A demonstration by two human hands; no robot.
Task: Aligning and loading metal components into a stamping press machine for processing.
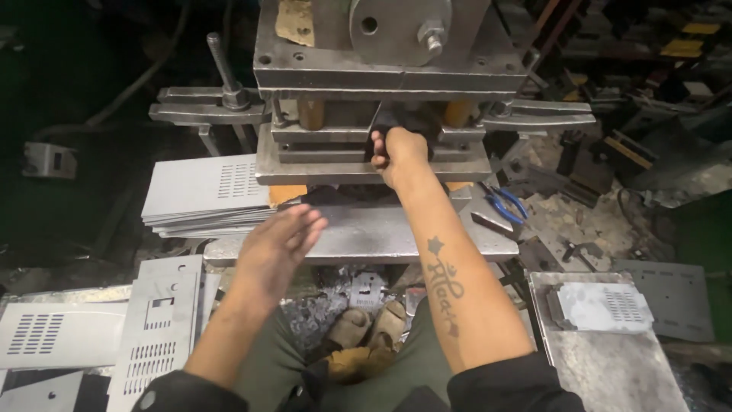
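Observation:
A heavy steel press (381, 53) stands in front of me, with its die set (320, 145) on a grey bed plate (366, 233). My right hand (398, 155) reaches into the gap of the die, its fingers curled around something dark that I cannot make out. My left hand (276, 244) hovers open over the front of the bed plate, fingers spread, holding nothing. A stack of grey punched metal sheets (204, 194) lies just left of the die.
More slotted sheets (156, 320) lie at lower left, another punched piece (602, 305) on a plate at lower right. Blue-handled pliers (507, 206) rest right of the die. A lever bolt (225, 72) rises at upper left. Metal scraps (335, 305) and my feet lie below.

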